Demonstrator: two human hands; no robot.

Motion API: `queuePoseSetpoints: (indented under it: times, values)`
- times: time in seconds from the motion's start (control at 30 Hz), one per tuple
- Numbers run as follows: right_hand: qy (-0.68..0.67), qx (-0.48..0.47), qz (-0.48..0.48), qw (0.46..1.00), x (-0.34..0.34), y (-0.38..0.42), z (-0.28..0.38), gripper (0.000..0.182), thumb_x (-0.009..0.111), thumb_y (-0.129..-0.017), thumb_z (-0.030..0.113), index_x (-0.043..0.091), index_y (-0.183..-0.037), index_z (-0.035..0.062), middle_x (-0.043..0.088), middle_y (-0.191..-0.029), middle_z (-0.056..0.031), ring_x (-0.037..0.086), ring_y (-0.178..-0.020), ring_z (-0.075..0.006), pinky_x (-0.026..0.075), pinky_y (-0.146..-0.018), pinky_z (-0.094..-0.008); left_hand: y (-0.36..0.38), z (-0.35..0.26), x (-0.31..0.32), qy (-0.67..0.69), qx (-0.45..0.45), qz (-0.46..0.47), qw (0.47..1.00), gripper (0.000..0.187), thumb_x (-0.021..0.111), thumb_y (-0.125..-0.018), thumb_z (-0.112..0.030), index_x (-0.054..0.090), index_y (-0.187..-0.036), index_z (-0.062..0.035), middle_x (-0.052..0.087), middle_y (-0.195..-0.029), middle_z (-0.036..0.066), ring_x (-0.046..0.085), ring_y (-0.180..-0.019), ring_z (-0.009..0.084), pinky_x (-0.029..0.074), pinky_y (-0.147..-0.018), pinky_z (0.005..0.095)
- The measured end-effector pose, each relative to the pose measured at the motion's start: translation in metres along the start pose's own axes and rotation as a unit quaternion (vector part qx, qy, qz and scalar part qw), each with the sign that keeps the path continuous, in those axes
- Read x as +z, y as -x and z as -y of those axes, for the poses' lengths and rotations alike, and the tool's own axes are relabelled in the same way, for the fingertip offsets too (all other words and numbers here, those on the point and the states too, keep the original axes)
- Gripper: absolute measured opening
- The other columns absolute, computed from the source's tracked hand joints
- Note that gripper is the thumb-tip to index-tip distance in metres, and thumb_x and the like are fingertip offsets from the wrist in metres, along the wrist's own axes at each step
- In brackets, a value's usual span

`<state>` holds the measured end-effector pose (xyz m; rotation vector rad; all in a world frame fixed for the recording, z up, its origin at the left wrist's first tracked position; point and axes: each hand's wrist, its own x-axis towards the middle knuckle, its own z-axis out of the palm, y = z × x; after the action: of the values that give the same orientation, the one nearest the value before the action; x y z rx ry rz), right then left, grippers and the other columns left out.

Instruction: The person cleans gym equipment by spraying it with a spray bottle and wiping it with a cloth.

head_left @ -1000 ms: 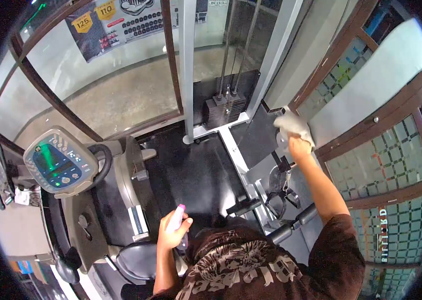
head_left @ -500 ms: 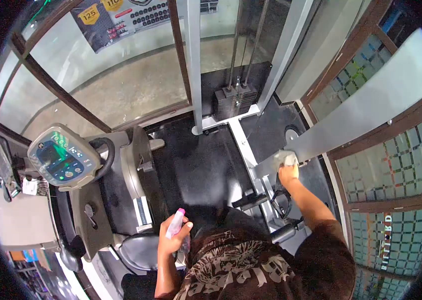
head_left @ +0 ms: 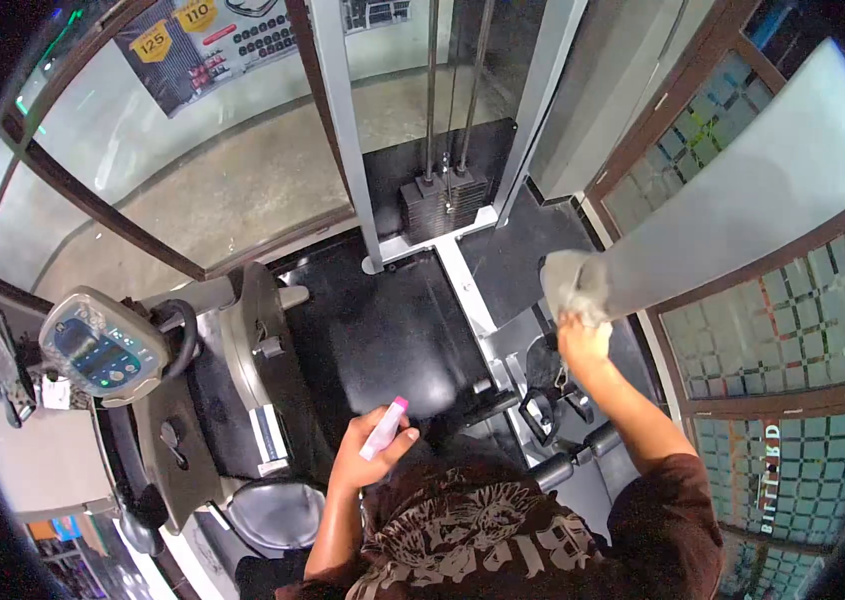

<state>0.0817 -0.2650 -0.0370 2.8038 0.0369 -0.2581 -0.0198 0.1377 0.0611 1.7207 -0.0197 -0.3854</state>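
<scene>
In my left hand is a small spray bottle with a pink top, its translucent body partly hidden by my fingers. It is held in front of my dark printed shirt. Farther right, my right hand is closed on a pale cloth. That cloth lies against the lower end of the wide silver-grey beam of a gym machine, part of it spreading past the beam's left edge. Below the right hand are black handles and foam rollers on the machine.
A weight stack stands between upright posts at the back. On the left is an exercise machine with a console and a black seat. Brown-framed glass panels line the right side; a poster shows behind the glass ahead.
My left hand has moved right and slightly up with the bottle, which now tilts more to the right. The cloth is higher and more spread out at the beam. The view has shifted a little.
</scene>
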Motion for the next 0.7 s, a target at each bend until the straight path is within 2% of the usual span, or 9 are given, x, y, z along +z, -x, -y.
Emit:
queuePoseSetpoints:
  times: [0.03, 0.13, 0.23, 0.33, 0.43, 0.53, 0.6, 0.63, 0.7]
  values:
    - [0.034, -0.06, 0.063, 0.996, 0.004, 0.002, 0.0, 0.048, 0.058, -0.088, 0.023, 0.064, -0.133, 0.01, 0.068, -0.123, -0.0137, 0.051, -0.129, -0.0376, 0.034, -0.107, -0.0668, 0.0, 0.0, 0.004, -0.006, -0.015, 0.006, 1.0, 0.018, 0.078, -0.084, -0.016, 0.064, -0.086, -0.0043, 0.058, -0.074, -0.001, 0.052, -0.068, 0.0082, 0.044, -0.063, 0.0267]
    - [0.151, -0.14, -0.178, 0.962, 0.047, -0.005, 0.013, 0.034, 0.054, -0.093, 0.024, 0.074, -0.115, 0.0082, 0.07, -0.122, -0.0035, 0.058, -0.124, -0.0279, 0.034, -0.112, -0.0509, 0.003, 0.009, 0.011, -0.01, -0.011, 0.003, 1.0, 0.018, 0.077, -0.084, -0.015, 0.063, -0.085, -0.0042, 0.059, -0.076, 0.0, 0.053, -0.07, 0.009, 0.044, -0.064, 0.0275]
    - [0.024, -0.089, 0.111, 0.99, 0.063, -0.015, 0.027, 0.031, 0.05, -0.095, 0.025, 0.075, -0.11, 0.012, 0.071, -0.119, -0.004, 0.062, -0.119, -0.0228, 0.038, -0.108, -0.0434, 0.009, 0.022, 0.011, -0.019, -0.068, 0.0, 0.997, 0.016, 0.077, -0.083, -0.013, 0.063, -0.087, -0.004, 0.061, -0.077, 0.001, 0.054, -0.071, 0.01, 0.044, -0.066, 0.028]
    - [0.073, -0.12, 0.123, 0.982, 0.072, -0.017, 0.03, 0.03, 0.05, -0.096, 0.026, 0.075, -0.105, 0.0154, 0.072, -0.114, -0.0035, 0.065, -0.112, -0.0194, 0.042, -0.101, -0.0393, 0.007, 0.045, 0.009, -0.017, -0.062, -0.01, 0.998, 0.015, 0.076, -0.084, -0.012, 0.063, -0.086, -0.0042, 0.059, -0.075, 0.0, 0.053, -0.069, 0.0089, 0.043, -0.064, 0.0268]
    - [0.07, -0.126, 0.138, 0.98, 0.094, -0.023, 0.032, 0.03, 0.048, -0.096, 0.026, 0.076, -0.105, 0.0171, 0.073, -0.11, -0.0049, 0.065, -0.11, -0.0213, 0.042, -0.1, -0.0403, -0.004, 0.058, 0.0, -0.025, -0.056, -0.004, 0.998, 0.016, 0.077, -0.086, -0.012, 0.063, -0.086, -0.005, 0.056, -0.073, -0.003, 0.051, -0.068, 0.0073, 0.042, -0.062, 0.0244]
    - [0.039, -0.103, 0.15, 0.983, 0.1, -0.021, 0.043, 0.031, 0.048, -0.095, 0.026, 0.076, -0.101, 0.0158, 0.073, -0.109, -0.0066, 0.066, -0.108, -0.0229, 0.044, -0.096, -0.0422, -0.026, 0.066, -0.004, 0.016, -0.121, 0.04, 0.992, 0.016, 0.077, -0.087, -0.014, 0.064, -0.087, -0.0046, 0.057, -0.073, -0.002, 0.052, -0.068, 0.0078, 0.043, -0.062, 0.0248]
    - [0.018, -0.089, 0.149, 0.985, 0.1, -0.024, 0.04, 0.03, 0.048, -0.095, 0.026, 0.075, -0.1, 0.0148, 0.073, -0.106, -0.0074, 0.066, -0.106, -0.0231, 0.044, -0.094, -0.0425, -0.038, 0.102, 0.002, 0.009, -0.09, 0.063, 0.994, 0.019, 0.078, -0.088, -0.017, 0.064, -0.089, -0.0035, 0.06, -0.072, 0.001, 0.055, -0.066, 0.0085, 0.045, -0.061, 0.0268]
    - [-0.001, -0.114, 0.174, 0.978, 0.075, -0.024, 0.037, 0.03, 0.046, -0.095, 0.024, 0.073, -0.104, 0.0128, 0.072, -0.106, -0.0097, 0.066, -0.105, -0.0257, 0.045, -0.094, -0.0431, -0.05, 0.103, 0.004, 0.0, -0.066, 0.087, 0.994, 0.019, 0.078, -0.088, -0.017, 0.065, -0.089, -0.0032, 0.061, -0.072, 0.002, 0.056, -0.066, 0.0088, 0.046, -0.061, 0.0273]
    - [-0.042, -0.048, 0.234, 0.97, 0.021, -0.026, 0.043, 0.032, 0.045, -0.095, 0.023, 0.071, -0.108, 0.0106, 0.071, -0.108, -0.0116, 0.065, -0.106, -0.029, 0.045, -0.094, -0.0453, -0.071, 0.11, 0.008, -0.013, -0.041, 0.135, 0.99, 0.02, 0.078, -0.088, -0.018, 0.066, -0.092, -0.0024, 0.064, -0.075, 0.003, 0.059, -0.069, 0.0097, 0.048, -0.063, 0.0282]
